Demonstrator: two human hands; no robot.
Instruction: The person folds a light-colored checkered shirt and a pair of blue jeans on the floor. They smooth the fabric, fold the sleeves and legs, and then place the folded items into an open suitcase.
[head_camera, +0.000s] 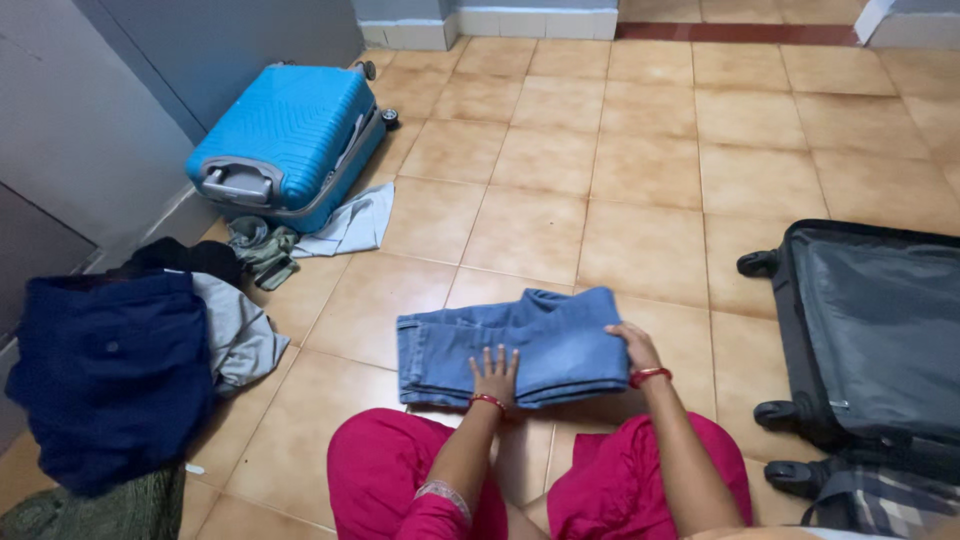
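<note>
A pair of blue jeans (510, 340) lies folded on the tan tiled floor in front of my knees. My left hand (494, 374) rests flat on its near edge, fingers spread. My right hand (633, 345) grips the right end of the folded jeans, fingers curled over the edge. Both wrists wear red bangles. My legs in pink trousers (390, 480) are at the bottom of the view.
An open black suitcase (870, 330) lies on the right. A shut blue suitcase (285, 140) lies at the back left by the wall, with a grey cloth (350, 225) beside it. A pile of dark blue and grey clothes (120, 370) sits at the left.
</note>
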